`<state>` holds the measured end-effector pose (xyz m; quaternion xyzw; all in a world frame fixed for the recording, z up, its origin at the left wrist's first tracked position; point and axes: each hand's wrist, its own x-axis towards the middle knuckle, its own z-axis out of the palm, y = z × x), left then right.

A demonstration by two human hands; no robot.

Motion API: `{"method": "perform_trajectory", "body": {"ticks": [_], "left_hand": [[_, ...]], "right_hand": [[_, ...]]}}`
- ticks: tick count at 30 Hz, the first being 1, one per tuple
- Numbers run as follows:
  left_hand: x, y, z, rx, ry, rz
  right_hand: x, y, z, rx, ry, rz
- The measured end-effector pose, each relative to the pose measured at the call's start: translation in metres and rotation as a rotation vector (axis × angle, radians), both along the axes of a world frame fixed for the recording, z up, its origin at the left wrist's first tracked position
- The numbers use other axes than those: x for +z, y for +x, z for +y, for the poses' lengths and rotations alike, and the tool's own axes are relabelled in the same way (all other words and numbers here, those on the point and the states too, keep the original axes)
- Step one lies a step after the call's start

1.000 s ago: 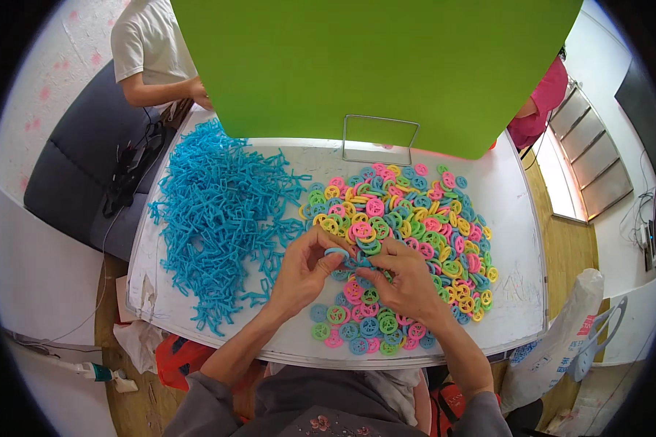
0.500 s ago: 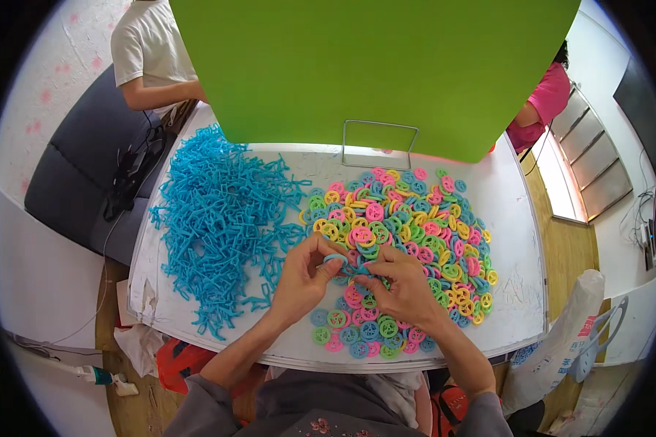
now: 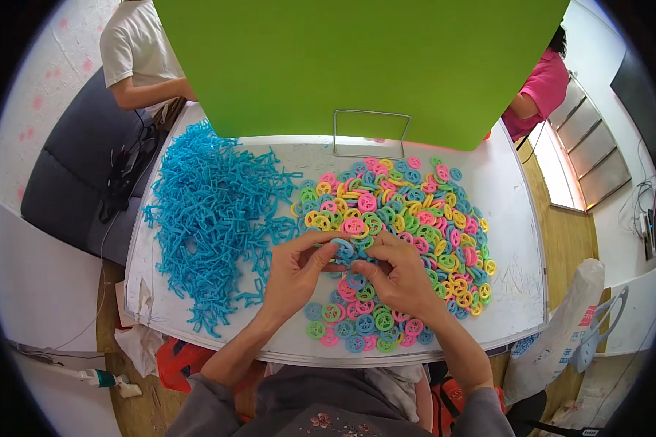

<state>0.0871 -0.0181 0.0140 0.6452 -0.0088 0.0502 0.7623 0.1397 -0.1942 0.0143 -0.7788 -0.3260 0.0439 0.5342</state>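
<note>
Over the near part of the wheel pile, both hands are brought together, fingertips almost touching. My left hand (image 3: 293, 275) pinches a light-blue spoked toy wheel (image 3: 342, 248) between thumb and forefinger. My right hand (image 3: 402, 282) is closed at the wheel's right side, gripping a small blue plastic piece that its fingers mostly hide. Whether the two parts are joined cannot be made out. Below and around the hands lie many loose wheels (image 3: 368, 202) in pink, yellow, green and blue. To the left is a large heap of blue forked plastic pieces (image 3: 204, 211).
A green panel (image 3: 364, 65) stands across the back of the white table (image 3: 513, 218), with a wire stand (image 3: 369, 155) before it. One person in a white shirt (image 3: 142, 44) is at the far left, another in pink (image 3: 543, 87) at the far right. A white sack (image 3: 557, 342) leans at the right.
The blue wheel has turned to show more of its face, and my fingers have shifted around it. The whole view has moved slightly.
</note>
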Motion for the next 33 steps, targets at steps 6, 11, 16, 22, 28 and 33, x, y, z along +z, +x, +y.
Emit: {"method": "perform_trajectory", "body": {"ticks": [6,11,16,22,28,33], "left_hand": [[0.000,-0.003,-0.004,0.041,0.000,-0.018],[-0.011,-0.002,-0.005,0.113,0.065,-0.097],[-0.016,-0.003,-0.007,0.137,0.013,-0.036],[-0.016,-0.002,-0.008,0.098,-0.157,0.135],[-0.020,-0.003,-0.013,0.121,-0.207,0.179],[-0.021,-0.001,-0.015,0.133,-0.249,0.127]], "right_hand": [[-0.003,0.001,-0.003,0.059,0.002,0.072],[-0.006,0.001,-0.002,0.040,-0.039,0.087],[-0.005,-0.001,0.000,0.001,-0.069,0.090],[0.000,0.002,-0.004,0.042,-0.043,0.434],[-0.003,-0.002,0.000,-0.004,-0.121,0.396],[-0.011,-0.005,0.004,-0.185,-0.079,0.114]]}}
